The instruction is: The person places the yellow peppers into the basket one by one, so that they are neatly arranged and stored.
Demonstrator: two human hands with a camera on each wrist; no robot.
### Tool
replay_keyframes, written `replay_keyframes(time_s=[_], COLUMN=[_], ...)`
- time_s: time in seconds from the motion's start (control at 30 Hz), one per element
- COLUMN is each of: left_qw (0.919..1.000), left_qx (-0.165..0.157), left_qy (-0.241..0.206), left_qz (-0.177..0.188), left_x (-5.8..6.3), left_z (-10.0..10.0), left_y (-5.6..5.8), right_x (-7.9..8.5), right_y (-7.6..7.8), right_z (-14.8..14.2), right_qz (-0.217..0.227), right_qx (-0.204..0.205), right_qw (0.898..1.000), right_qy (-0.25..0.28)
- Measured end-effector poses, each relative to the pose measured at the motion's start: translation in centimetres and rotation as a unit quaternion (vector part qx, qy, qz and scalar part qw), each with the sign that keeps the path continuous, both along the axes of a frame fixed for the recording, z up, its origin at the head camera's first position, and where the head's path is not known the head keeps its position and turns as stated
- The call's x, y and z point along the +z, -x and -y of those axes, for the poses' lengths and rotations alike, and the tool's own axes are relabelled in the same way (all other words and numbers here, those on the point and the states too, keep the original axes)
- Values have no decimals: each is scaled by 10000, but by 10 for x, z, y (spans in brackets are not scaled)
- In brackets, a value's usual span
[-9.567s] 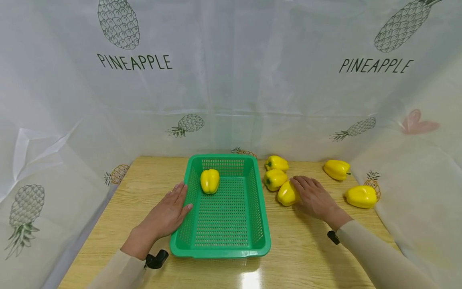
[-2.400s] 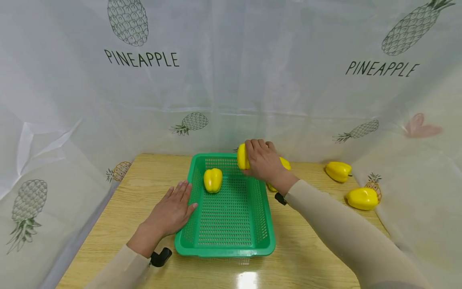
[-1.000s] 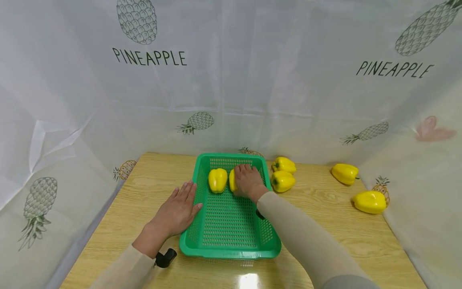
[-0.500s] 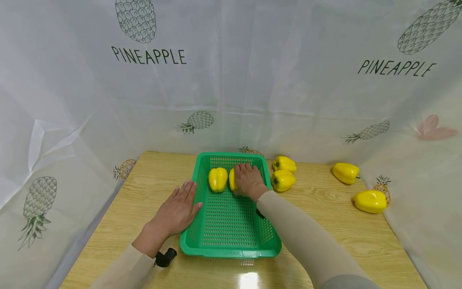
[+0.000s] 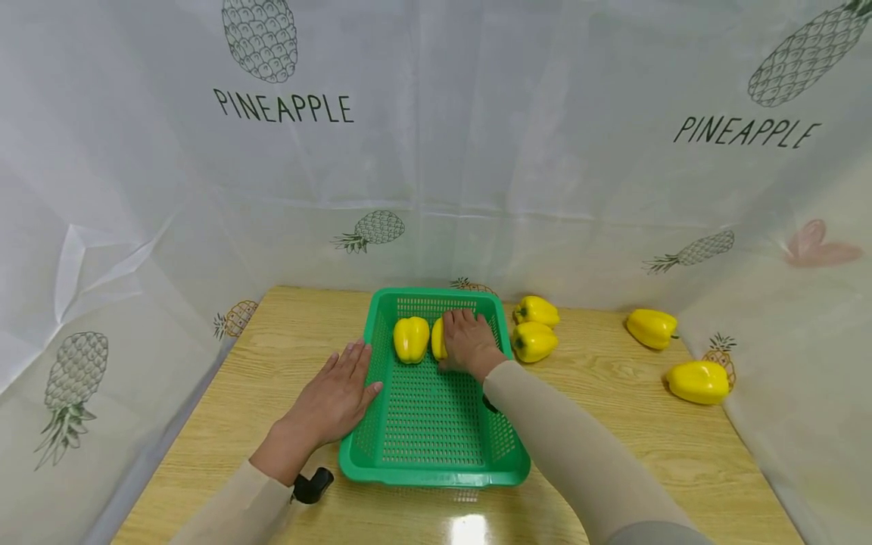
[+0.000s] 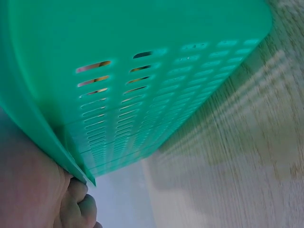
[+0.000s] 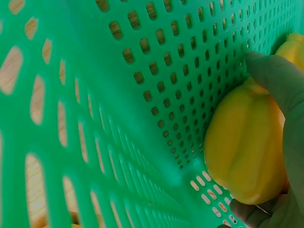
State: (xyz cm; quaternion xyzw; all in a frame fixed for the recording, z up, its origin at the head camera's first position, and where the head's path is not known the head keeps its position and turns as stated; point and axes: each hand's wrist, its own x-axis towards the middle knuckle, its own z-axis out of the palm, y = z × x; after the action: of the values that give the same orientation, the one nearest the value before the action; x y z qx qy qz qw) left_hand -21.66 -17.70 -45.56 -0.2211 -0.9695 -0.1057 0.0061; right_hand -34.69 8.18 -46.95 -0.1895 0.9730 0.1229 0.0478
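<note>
A green plastic basket [image 5: 436,478] stands on the table. In its far part lies a yellow bell pepper [image 5: 412,340]. Beside that one is a second yellow bell pepper [image 7: 244,142], which my right hand [image 5: 468,341] holds down at the basket's floor. The right wrist view shows thumb and fingers on opposite sides of this pepper; from the head, the hand covers most of it. My left hand [image 5: 335,393] rests on the basket's left rim with straight fingers. In the left wrist view, part of the left hand [image 6: 33,185] shows at the rim.
Two more yellow peppers, one behind the other [image 5: 536,310], lie close to the basket's right side. Farther right lie another pepper [image 5: 652,328] and one nearer the front [image 5: 699,381]. A white printed sheet [image 5: 477,151] hangs behind and beside the wooden table [image 5: 613,431].
My right hand has taken the front pepper from the group right of the basket, lifted it over the rim and lowered it inside. The left hand has stayed at the left rim.
</note>
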Motion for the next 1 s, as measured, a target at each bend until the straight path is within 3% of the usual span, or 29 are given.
replay_keyframes(time_s=[0.3, 0.67, 0.87, 1.0], left_qw=[10000, 9999, 9998, 9998], left_qx=[26, 11, 4, 0], left_qy=[-61, -155, -178, -203], left_qz=[32, -55, -45, -39], left_x=[-2, -1, -1, -1], left_z=[-1, 0, 0, 0], left_y=[-1, -3, -2, -2], right_x=[12, 59, 92, 99], right_y=[-7, -12, -20, -21], right_z=[-2, -4, -32, -63], right_qz=[-178, -658, -1120, -1484], right_qx=[72, 292, 591, 849], right_qw=[9998, 9969, 9902, 9824], right_qy=[21, 329, 582, 757])
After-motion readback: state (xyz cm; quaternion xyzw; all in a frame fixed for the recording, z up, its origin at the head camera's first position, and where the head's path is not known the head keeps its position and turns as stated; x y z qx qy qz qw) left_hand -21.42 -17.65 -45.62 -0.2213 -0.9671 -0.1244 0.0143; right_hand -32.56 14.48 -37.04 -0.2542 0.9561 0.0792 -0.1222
